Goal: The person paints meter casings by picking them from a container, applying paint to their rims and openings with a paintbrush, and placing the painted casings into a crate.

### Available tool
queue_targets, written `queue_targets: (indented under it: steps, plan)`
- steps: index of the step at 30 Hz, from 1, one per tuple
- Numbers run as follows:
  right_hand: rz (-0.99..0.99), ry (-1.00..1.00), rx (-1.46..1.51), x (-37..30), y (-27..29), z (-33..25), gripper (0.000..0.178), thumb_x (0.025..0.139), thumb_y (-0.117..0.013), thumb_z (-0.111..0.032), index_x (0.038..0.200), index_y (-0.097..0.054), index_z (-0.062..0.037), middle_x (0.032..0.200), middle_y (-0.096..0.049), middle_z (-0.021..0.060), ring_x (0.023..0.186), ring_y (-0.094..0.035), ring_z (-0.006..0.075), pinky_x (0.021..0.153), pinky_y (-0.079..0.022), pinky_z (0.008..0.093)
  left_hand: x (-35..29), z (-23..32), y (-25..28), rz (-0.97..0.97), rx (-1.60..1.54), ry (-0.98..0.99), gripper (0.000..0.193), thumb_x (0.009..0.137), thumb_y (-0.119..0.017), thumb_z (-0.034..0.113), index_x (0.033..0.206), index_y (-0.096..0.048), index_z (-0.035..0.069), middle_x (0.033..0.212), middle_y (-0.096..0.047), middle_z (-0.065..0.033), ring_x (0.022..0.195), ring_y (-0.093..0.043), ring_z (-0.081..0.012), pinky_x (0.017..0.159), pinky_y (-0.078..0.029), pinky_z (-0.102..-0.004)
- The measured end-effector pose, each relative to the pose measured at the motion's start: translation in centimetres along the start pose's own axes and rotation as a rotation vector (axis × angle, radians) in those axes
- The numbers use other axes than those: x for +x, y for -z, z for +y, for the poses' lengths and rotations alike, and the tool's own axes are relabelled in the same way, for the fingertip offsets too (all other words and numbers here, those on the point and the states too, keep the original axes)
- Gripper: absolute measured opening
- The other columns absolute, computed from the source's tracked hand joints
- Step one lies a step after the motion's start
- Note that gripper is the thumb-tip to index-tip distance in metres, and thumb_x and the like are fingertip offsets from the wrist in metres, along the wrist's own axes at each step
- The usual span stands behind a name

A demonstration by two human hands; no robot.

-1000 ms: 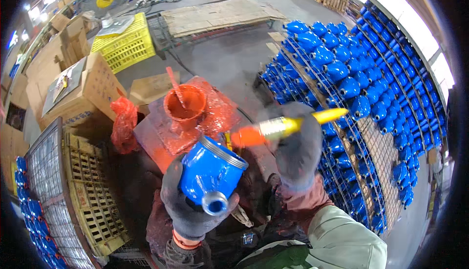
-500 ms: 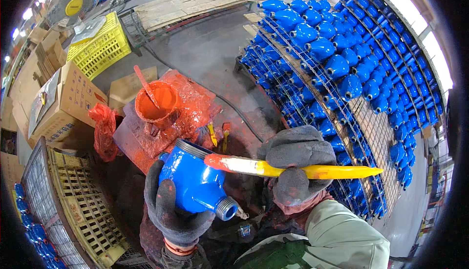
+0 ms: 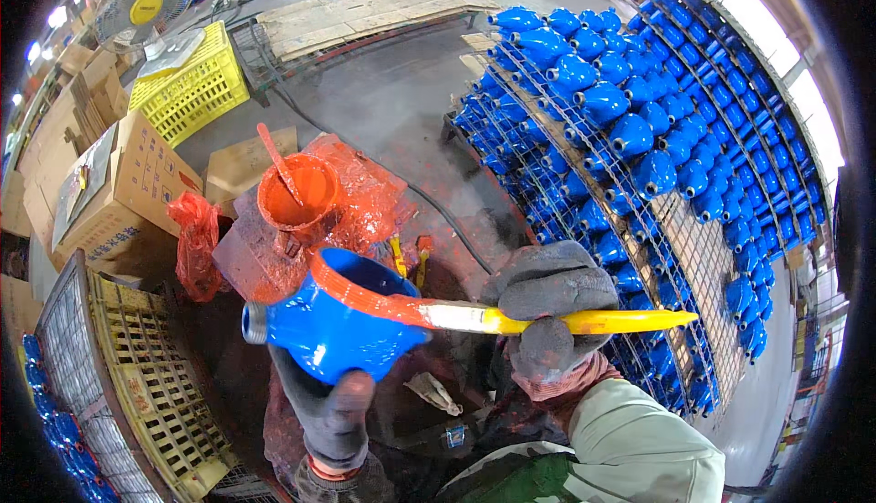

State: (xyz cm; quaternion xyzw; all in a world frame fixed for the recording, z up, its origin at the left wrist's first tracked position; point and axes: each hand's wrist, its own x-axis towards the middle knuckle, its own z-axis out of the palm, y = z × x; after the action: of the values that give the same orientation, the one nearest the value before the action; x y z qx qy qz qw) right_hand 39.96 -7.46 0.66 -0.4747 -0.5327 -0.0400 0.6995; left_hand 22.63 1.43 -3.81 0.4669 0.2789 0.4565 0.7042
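My left hand, in a dark grey glove, holds a glossy blue meter body from below. Its wide round mouth faces up, and a bare threaded spout points left. Red coats the near and left part of the rim. In my right hand, also gloved, is a yellow-handled paintbrush lying nearly level, its red-covered bristles against the rim's near side. Behind the meter body, an orange-red paint bucket with a red-smeared stick in it stands on a paint-covered surface.
Two more yellow-handled brushes lie beside the bucket. A wire rack full of blue meter bodies stands at right. At left are a red plastic bag, cardboard boxes, a cream plastic crate and a yellow crate.
The meter body has been turned in my left hand, so its spout now points left and its mouth shows. Its rim, bare metal before, now carries red along the brush. The right hand barely moved.
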Motion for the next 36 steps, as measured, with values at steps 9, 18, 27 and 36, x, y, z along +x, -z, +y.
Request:
queue_targets:
  steps: [9,18,27,36]
  plan:
    - [0.113,-0.151,0.147,-0.2,-1.4,1.1,0.040,0.085,-0.068,-0.044,0.085,-0.059,-0.0050,0.080,-0.060,0.0136,0.059,-0.058,0.0187,0.053,-0.050,0.0293,0.4,-0.2,1.1,-0.214,-0.937,0.507,0.102,0.077,-0.053,0.073,0.142,-0.026,-0.001,0.125,-0.050,-0.0301,0.108,-0.056,-0.0453,0.091,-0.048,-0.0608]
    - [0.089,-0.381,0.637,-0.6,-0.4,4.0,0.025,0.088,-0.059,-0.024,0.094,-0.055,-0.0007,0.091,-0.058,0.0119,0.083,-0.056,0.0207,0.074,-0.046,0.0335,0.1,1.2,-0.4,-0.372,-1.086,0.732,0.101,0.074,-0.049,0.080,0.139,-0.032,0.004,0.097,-0.058,-0.0274,0.066,-0.060,-0.0366,0.050,-0.054,-0.0441]
    - [-0.003,-0.639,1.136,-0.8,-1.3,7.9,0.031,0.087,-0.058,-0.036,0.096,-0.048,-0.0085,0.094,-0.053,0.0112,0.088,-0.058,0.0228,0.076,-0.049,0.0333,1.4,3.1,-2.4,-0.968,-1.214,1.280,0.061,0.081,-0.068,0.020,0.135,-0.045,0.005,0.118,-0.060,-0.0177,0.093,-0.064,-0.0316,0.077,-0.052,-0.0367]
    - [-0.103,-0.715,1.772,-1.7,-2.6,10.0,0.026,0.084,-0.062,-0.021,0.104,-0.052,-0.0070,0.101,-0.055,0.0106,0.094,-0.060,0.0257,0.083,-0.052,0.0386,-0.1,-1.8,-4.0,-0.684,-1.045,1.335,0.071,0.079,-0.058,0.050,0.132,-0.045,0.004,0.111,-0.061,-0.0186,0.086,-0.063,-0.0314,0.071,-0.054,-0.0410]
